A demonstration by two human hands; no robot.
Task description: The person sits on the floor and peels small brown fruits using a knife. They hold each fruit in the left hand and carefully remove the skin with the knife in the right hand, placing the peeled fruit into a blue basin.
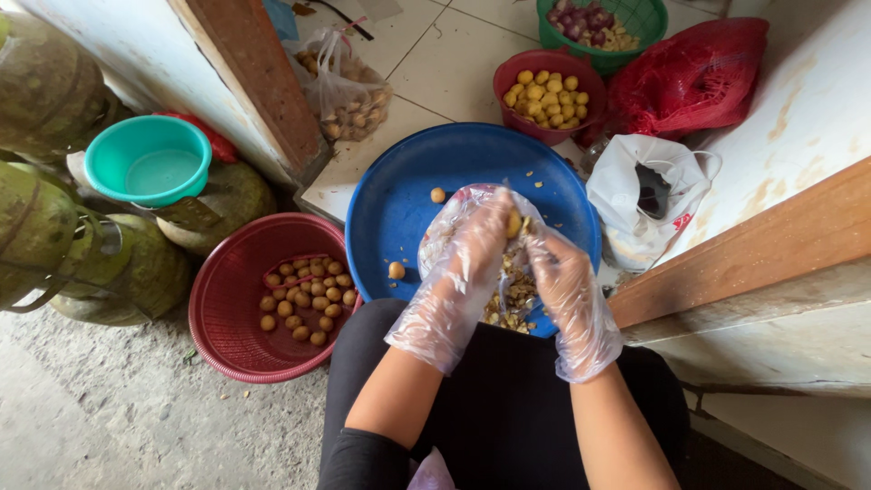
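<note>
We are on the floor of a home's back kitchen or food-prep corner: around the blue basin (399,195) stand tiled floor (454,54), bare concrete (109,426), a red basket (238,313) of small tubers, bagged produce (349,95) and green jackfruit (45,82).

A teal bowl (150,163) sits beside green coconuts (36,227).

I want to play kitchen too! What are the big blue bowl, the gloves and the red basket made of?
The blue bowl looks like smooth, slightly glossy plastic, with an even colour and a soft sheen. The gloves on the left hand and right hand look like thin clear plastic film, crinkled and see-through. The red basket seems moulded plastic with fine ribbed slots.
</note>
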